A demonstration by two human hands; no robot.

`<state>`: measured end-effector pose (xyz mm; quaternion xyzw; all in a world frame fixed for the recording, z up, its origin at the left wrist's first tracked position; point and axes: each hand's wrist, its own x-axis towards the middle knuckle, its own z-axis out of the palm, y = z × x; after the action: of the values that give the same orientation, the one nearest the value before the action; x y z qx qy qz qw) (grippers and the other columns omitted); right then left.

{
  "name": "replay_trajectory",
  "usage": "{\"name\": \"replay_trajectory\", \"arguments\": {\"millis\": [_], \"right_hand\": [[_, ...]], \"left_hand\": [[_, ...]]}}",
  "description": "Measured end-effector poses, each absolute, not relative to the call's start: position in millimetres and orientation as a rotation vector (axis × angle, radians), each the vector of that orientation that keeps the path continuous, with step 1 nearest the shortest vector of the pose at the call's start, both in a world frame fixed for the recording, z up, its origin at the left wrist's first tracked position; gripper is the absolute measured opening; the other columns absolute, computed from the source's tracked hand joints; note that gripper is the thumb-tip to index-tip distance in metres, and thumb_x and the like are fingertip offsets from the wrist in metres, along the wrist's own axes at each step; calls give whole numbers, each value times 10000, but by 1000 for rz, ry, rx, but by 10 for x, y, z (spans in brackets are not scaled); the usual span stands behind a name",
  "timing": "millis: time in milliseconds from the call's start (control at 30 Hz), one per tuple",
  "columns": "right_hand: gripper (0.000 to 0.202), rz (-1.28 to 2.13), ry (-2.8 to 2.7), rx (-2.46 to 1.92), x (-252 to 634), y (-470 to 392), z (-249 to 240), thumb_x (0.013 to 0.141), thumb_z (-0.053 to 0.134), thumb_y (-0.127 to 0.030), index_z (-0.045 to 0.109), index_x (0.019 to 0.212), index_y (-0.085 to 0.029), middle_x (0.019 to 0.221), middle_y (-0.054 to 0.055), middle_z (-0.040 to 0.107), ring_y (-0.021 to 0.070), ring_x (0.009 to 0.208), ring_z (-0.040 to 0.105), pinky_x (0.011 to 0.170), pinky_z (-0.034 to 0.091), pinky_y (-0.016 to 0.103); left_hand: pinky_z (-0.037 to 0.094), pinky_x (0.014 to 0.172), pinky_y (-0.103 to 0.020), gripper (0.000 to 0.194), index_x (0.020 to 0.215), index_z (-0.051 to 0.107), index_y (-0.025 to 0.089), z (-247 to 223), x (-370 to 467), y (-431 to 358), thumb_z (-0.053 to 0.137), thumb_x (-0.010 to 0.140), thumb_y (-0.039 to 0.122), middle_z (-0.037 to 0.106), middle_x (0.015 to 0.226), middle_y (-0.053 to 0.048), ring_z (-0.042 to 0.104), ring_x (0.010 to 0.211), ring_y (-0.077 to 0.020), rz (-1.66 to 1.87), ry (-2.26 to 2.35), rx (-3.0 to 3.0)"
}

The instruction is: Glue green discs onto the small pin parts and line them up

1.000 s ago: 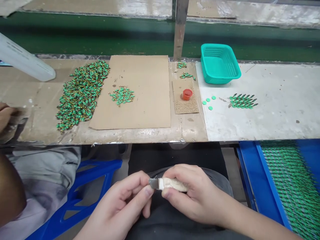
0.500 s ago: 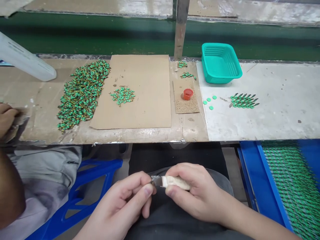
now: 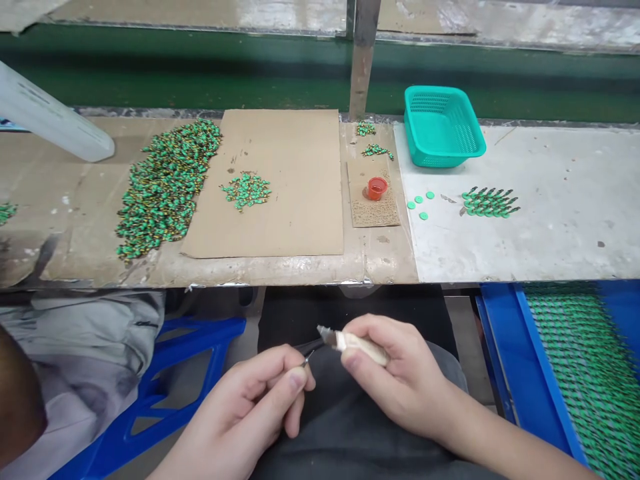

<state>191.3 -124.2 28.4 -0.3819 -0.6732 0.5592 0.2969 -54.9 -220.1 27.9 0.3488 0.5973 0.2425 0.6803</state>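
Gripping a knife (image 3: 341, 341) by its pale handle (image 3: 364, 347) in the right hand (image 3: 400, 377), closing the fingers (image 3: 367, 325) around it and pointing the blade (image 3: 329, 335) up and leftward above the lap (image 3: 330, 427). Pinching a thin dark piece (image 3: 309, 357) between thumb (image 3: 287, 388) and forefinger (image 3: 280, 360) of the left hand (image 3: 260, 400), letting its tip poke out near the blade but apart from it. Facing a worktop (image 3: 555, 247) bearing, from left to right, a big heap of green pieces (image 3: 163, 190), a smaller cluster (image 3: 246, 191) on a cardboard sheet (image 3: 295, 160), a red cup (image 3: 376, 194) on a narrower card (image 3: 377, 217), loose green discs (image 3: 419, 199) in front of a teal basket (image 3: 445, 161), and rows of dark-stemmed discs (image 3: 490, 208).
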Motion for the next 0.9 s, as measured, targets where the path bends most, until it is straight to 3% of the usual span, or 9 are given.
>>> {"name": "replay_trajectory", "arguments": {"millis": [133, 467, 700, 900], "right_hand": [[79, 1611, -1834, -870, 1903, -1267, 294, 1042, 767, -264, 781, 1005, -197, 861, -3, 764, 107, 744, 663, 713, 500, 203], [90, 1480, -1843, -981, 1900, -1254, 268, 1061, 735, -281, 761, 1010, -212, 849, 3, 759, 133, 734, 673, 702, 519, 240], [45, 1496, -1871, -859, 1916, -1249, 291, 1039, 761, -252, 759, 1014, -214, 856, 4, 769, 130, 731, 673, 700, 524, 231], [57, 1490, -1952, -807, 1889, -1273, 291, 1044, 774, -262, 768, 1038, -206, 897, 22, 804, 136, 780, 711, 744, 531, 234]], "left_hand": [[129, 415, -231, 540, 1001, 702, 250, 266, -554, -2215, 553, 1092, 761, 557, 686, 34, 245, 488, -71, 533, 1296, 745], [159, 425, -237, 535, 1014, 739, 260, 291, -548, -2173, 539, 1097, 750, 562, 654, 18, 290, 492, -96, 503, 1338, 847], [371, 568, -215, 556, 979, 742, 238, 360, -512, -2117, 571, 1087, 756, 603, 689, -6, 468, 632, -127, 558, 1333, 798], [286, 512, -216, 544, 881, 675, 233, 351, -499, -2127, 576, 1102, 720, 557, 673, 16, 386, 587, -104, 548, 1298, 775]]}}
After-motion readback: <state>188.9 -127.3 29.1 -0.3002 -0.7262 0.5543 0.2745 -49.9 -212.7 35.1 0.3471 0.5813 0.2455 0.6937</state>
